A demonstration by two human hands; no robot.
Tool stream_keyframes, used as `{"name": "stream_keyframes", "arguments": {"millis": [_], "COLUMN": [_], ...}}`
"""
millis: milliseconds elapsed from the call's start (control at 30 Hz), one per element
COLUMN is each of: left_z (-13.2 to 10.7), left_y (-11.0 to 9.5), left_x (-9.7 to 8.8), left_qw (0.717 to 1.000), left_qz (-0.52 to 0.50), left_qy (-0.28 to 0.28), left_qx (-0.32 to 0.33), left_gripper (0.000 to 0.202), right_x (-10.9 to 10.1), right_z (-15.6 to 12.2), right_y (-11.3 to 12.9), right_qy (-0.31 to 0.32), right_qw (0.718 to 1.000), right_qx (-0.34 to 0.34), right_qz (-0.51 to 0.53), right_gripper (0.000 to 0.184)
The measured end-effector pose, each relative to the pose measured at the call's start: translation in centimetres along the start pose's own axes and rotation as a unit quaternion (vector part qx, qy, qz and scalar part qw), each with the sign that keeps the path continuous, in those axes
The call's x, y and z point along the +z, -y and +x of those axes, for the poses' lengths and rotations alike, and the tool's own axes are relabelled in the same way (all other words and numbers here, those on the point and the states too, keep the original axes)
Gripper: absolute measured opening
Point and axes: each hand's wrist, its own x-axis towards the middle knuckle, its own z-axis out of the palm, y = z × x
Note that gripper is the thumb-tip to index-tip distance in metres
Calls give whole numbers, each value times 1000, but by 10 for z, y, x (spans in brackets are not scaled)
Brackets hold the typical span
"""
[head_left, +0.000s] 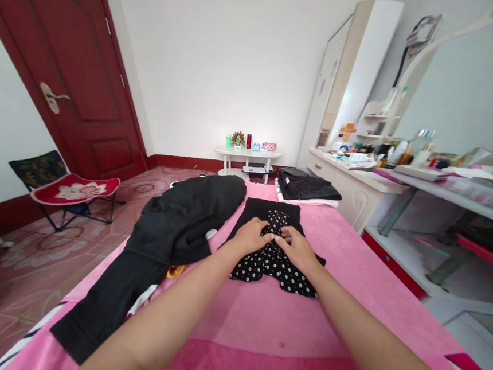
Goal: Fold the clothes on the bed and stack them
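Note:
A black garment with white polka dots [265,261] lies on the pink bed cover [366,266] in front of me. My left hand [251,234] rests on its upper left part with the fingers curled into the cloth. My right hand [296,248] presses on it just to the right, fingers bent and pinching the dotted fabric. The two hands almost touch at the fingertips. The garment's plain black top part [270,207] lies flat beyond my hands.
A heap of black clothes [176,225] and dark trousers [105,304] lie on the bed's left. A folded black stack [307,186] sits at the far end. A cluttered dresser [370,171] stands right, a folding chair [68,189] and red door [78,84] left.

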Motion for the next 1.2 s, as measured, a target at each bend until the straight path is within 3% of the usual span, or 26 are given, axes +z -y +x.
{"name": "stream_keyframes", "arguments": {"millis": [100,200,333,467,567,600,800,967,1100,1200], "left_z": [-4,-12,-21,-25,-24,-24,-18,-7,-6,-13], "left_y": [26,42,43,39,38,38,45,56,39,6], "left_x": [27,32,27,30,34,34,30,30,16,3], "left_qw": [999,991,973,981,983,982,954,938,936,962], "left_qz": [-19,-119,-213,-163,-140,-142,-208,-221,-206,-150], "left_qy": [-20,-59,-80,-96,-112,-122,-206,-234,-250,-227], "left_qx": [-25,0,46,41,26,23,-71,-130,-140,-34], "left_gripper": [44,35,25,32,13,4,11,12,12,17], "right_x": [10,7,4,8,10,10,9,6,6,7], "right_z": [-5,-12,-20,-25,-25,-25,-22,-18,-16,-16], "right_y": [-25,-34,-27,-24,-28,-30,-38,-38,-41,-42], "right_qy": [-48,-68,-53,-42,-41,-46,-155,-217,-219,-213], "right_qw": [996,990,994,998,997,997,978,962,961,961], "right_qx": [43,54,24,-49,-64,-57,61,107,130,130], "right_qz": [56,114,95,11,21,35,129,124,111,118], "right_gripper": [32,36,37,27,19,20,27,27,27,27]}}
